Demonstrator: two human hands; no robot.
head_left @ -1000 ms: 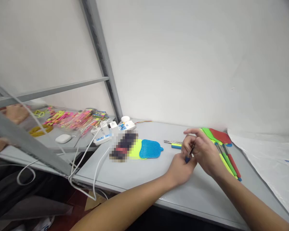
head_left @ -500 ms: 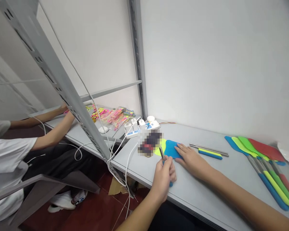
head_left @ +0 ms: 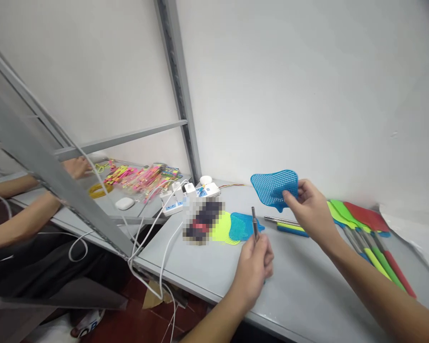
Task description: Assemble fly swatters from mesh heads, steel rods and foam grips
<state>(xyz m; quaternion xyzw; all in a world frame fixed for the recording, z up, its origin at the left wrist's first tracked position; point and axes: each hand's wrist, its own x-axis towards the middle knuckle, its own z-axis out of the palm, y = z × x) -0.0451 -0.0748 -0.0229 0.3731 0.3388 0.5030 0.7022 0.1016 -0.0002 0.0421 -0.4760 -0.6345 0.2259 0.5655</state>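
Note:
Pinched in my right hand (head_left: 309, 212) is a blue fly swatter head (head_left: 273, 186), a perforated plastic paddle raised above the table, its short neck pointing down. My left hand (head_left: 255, 267) is wrapped round a fly swatter handle (head_left: 254, 221); its metal rod points upward and most of its grip is hidden in my fist. Rod and raised head are apart. Beyond my left hand, blue swatter heads (head_left: 241, 226) overlap yellow ones (head_left: 221, 227) on the table. Swatter handles with yellow and blue grips (head_left: 292, 228) lie under my right forearm's side.
Whole fly swatters (head_left: 368, 219) in several colours lie fanned at the right. A power strip (head_left: 210, 190) with white plugs and cables stands at the back left, near a pixelated dark item (head_left: 203, 221). Behind the metal shelf post (head_left: 180, 85), a co-worker's arms (head_left: 25, 219) reach over pink and yellow items.
My right hand has lifted a blue swatter head off the pile, up and to the right. My left hand still holds the handle. The view has turned slightly right.

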